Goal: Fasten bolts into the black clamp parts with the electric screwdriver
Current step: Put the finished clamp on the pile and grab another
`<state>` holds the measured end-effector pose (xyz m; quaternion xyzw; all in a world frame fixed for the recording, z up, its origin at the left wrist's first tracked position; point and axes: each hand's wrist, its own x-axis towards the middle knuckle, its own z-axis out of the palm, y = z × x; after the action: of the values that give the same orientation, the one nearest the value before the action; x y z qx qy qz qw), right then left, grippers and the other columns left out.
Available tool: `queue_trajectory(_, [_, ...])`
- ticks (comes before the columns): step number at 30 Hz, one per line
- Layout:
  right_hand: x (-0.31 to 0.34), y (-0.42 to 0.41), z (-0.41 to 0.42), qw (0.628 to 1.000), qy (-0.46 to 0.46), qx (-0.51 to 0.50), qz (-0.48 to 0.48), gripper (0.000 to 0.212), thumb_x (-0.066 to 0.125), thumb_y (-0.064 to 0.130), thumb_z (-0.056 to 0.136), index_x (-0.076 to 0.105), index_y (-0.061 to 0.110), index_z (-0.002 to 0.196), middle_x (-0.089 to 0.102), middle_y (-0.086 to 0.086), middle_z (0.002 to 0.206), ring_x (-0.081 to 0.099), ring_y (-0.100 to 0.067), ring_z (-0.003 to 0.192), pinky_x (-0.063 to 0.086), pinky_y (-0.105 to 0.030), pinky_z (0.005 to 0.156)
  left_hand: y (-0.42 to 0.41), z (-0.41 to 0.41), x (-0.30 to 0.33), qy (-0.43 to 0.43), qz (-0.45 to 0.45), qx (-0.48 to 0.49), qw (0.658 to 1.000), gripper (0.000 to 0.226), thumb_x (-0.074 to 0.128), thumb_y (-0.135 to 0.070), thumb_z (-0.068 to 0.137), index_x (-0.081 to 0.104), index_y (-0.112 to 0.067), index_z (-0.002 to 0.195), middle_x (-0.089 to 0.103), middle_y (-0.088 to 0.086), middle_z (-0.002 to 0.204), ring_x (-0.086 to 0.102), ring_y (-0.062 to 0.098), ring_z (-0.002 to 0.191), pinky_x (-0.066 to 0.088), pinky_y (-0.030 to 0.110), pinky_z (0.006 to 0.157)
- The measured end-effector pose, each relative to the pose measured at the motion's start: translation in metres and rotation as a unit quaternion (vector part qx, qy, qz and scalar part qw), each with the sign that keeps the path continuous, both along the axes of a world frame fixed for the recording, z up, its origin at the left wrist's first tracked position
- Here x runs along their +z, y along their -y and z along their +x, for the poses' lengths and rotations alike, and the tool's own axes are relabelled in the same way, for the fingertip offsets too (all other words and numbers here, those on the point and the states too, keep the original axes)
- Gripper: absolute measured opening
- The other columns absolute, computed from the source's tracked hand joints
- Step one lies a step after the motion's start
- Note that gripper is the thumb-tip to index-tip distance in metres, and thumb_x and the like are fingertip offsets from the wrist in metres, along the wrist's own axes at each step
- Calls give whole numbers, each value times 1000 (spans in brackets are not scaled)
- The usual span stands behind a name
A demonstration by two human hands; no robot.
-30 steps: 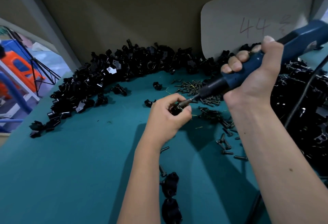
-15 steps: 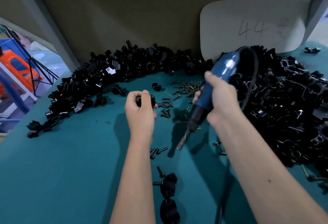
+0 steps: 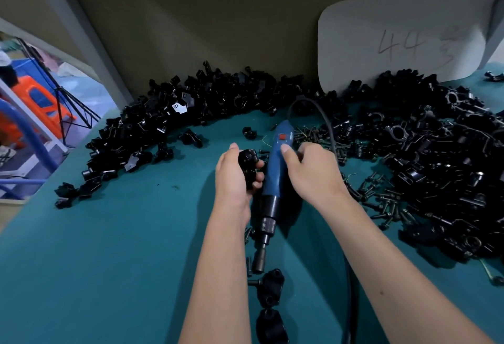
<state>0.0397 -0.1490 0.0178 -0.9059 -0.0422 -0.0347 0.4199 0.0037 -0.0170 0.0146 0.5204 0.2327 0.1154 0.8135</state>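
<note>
My left hand (image 3: 236,177) grips a black clamp part (image 3: 247,165) above the teal table. Right beside it, my right hand (image 3: 311,171) holds the blue electric screwdriver (image 3: 275,174) by its body, thumb on top near the red switch. The screwdriver points toward me, its black chuck and bit (image 3: 260,257) low over the table. Loose bolts (image 3: 381,201) lie scattered to the right of my right hand. Two clamp parts (image 3: 268,287) lie near the front, one with a bolt sticking out.
Big heaps of black clamp parts run along the back wall (image 3: 191,109) and fill the right side (image 3: 441,169). The screwdriver's black cable (image 3: 326,122) loops behind my right hand. A white card marked 44 (image 3: 401,35) leans on the wall. The table's left edge (image 3: 32,201) drops off.
My right hand has brought the screwdriver down and left, close beside my left hand, with the bit now pointing toward me. My left hand has turned the clamp part in its fingers.
</note>
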Motion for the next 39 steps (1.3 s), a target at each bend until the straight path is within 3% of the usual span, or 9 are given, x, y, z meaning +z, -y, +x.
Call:
queue_trajectory(5, [2,12,5,1000,15,0,-16,39,50,25,109,48,13,72,53,-3,65,43,-17,50,30,-26,46,1,-3,2,17,-45,5,999,22,41,-22,110,57,-9,102,69,16,88,61,21,53,51,26,49])
queue_trajectory(12, [9,28,-1,988,121,-43,-83,10,63,36,100,69,28,99,54,-2,109,56,-18,84,38,-31,74,10,-3,3,45,30,-15,998,24,60,-30,105,59,-11,90,68,6,75,66,18,57,55,24,53])
queue_trajectory(15, [18,21,-3,982,172,81,-17,17,63,38,99,73,25,105,66,4,101,59,-13,89,47,-34,81,16,-2,3,62,100,-16,993,27,61,-35,104,64,-11,93,68,8,86,66,19,65,55,29,58])
queue_trajectory(18, [20,12,-8,976,146,159,31,24,72,36,95,76,19,112,73,6,98,62,-8,85,49,-27,80,20,-2,4,104,120,3,987,23,65,-34,102,69,-16,90,65,10,95,60,23,89,52,46,87])
queue_trajectory(22, [19,22,-12,966,63,132,213,14,80,26,91,77,18,101,73,4,84,64,-10,71,53,-31,67,25,-3,10,163,206,5,965,16,68,-25,100,78,-27,89,73,-6,92,63,5,88,52,22,83])
queue_trajectory(26, [31,54,-13,942,2,98,321,7,80,14,91,77,8,90,66,-10,70,61,-18,64,52,-30,50,44,0,20,178,285,-41,941,17,63,-21,103,79,-27,103,78,-13,102,70,2,97,53,20,85])
queue_trajectory(30, [56,110,-9,978,0,60,199,7,79,17,91,75,12,88,66,0,64,67,-21,58,62,-43,60,85,4,26,165,353,-81,918,18,67,-25,100,78,-30,114,76,-16,107,68,-5,96,57,29,89])
queue_trajectory(35, [96,180,-5,994,87,-66,-18,4,73,20,83,72,20,87,69,2,59,68,-12,44,45,-13,43,167,15,41,228,487,-109,836,30,63,-18,101,72,-17,130,72,-2,123,58,22,117,48,42,103])
queue_trajectory(39, [112,223,2,968,42,-117,-220,10,69,16,83,79,16,82,76,-9,82,72,-29,85,56,-29,70,219,18,47,271,598,-158,737,31,60,-16,100,71,-14,129,71,3,123,51,25,118,40,35,106])
